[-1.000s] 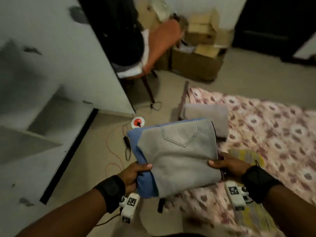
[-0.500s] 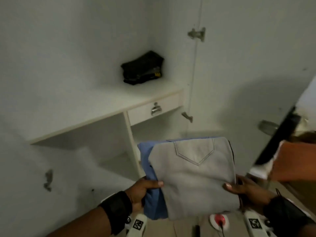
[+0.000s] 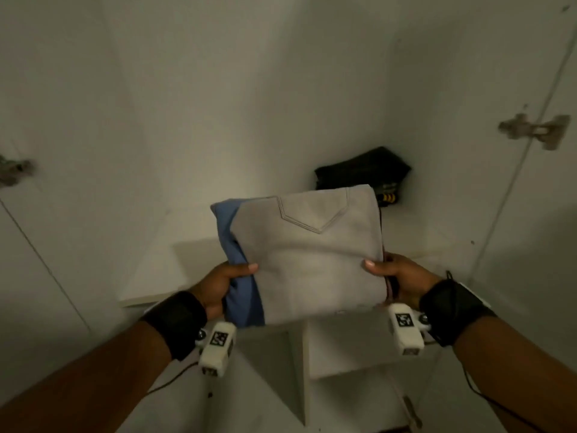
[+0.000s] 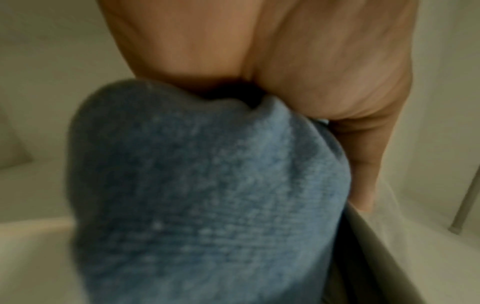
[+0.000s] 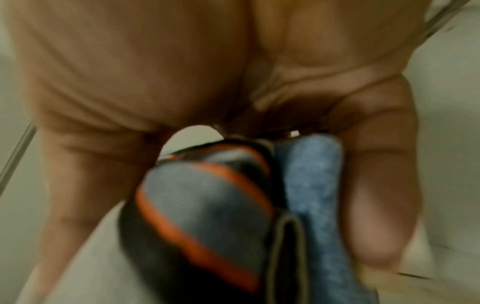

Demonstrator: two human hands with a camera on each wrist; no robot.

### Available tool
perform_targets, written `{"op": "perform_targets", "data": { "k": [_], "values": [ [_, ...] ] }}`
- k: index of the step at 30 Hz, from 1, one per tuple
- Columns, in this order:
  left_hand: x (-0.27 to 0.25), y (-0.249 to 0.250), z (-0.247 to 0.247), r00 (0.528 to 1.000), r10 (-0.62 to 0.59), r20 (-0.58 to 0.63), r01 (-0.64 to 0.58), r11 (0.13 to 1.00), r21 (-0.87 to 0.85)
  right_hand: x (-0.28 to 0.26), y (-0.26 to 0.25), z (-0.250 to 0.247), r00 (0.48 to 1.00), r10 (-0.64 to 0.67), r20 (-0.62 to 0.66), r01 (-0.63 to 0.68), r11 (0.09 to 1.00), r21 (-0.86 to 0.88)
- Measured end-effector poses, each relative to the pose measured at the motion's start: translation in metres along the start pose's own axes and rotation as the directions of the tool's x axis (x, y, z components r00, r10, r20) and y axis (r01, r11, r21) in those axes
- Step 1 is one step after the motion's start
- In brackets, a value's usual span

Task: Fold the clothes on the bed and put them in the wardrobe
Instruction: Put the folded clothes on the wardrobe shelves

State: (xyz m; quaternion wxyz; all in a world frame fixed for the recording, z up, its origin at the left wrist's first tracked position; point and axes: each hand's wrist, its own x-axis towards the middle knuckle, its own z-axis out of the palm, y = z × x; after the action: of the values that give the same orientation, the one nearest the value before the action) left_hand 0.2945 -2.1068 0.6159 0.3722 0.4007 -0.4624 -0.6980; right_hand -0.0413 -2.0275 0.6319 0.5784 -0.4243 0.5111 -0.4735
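A hinge sits on the wardrobe's left door. The left hand has its grip clamped on the stack's left edge, thumb on top, fingers under the blue folded garment. Above it lies the grey folded trousers (back pocket facing up), held over the white wardrobe shelf. The right hand grips the right edge, where a dark orange-trimmed piece shows. Behind, a black bag rests on the shelf.
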Motion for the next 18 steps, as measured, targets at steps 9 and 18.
{"op": "perform_targets", "data": {
  "k": [9, 18],
  "values": [
    [0.155, 0.042, -0.047, 0.947, -0.156, -0.282, 0.184, 0.980, 0.075, 0.210, -0.030, 0.007, 0.975, 0.223, 0.003, -0.222, 0.973, -0.062],
    [0.165, 0.071, -0.068, 0.696, 0.716, 0.052, -0.049, -0.024, 0.998, 0.199, -0.047, 0.004, 0.918, -0.397, 0.004, 0.100, 0.221, -0.970]
  ]
}}
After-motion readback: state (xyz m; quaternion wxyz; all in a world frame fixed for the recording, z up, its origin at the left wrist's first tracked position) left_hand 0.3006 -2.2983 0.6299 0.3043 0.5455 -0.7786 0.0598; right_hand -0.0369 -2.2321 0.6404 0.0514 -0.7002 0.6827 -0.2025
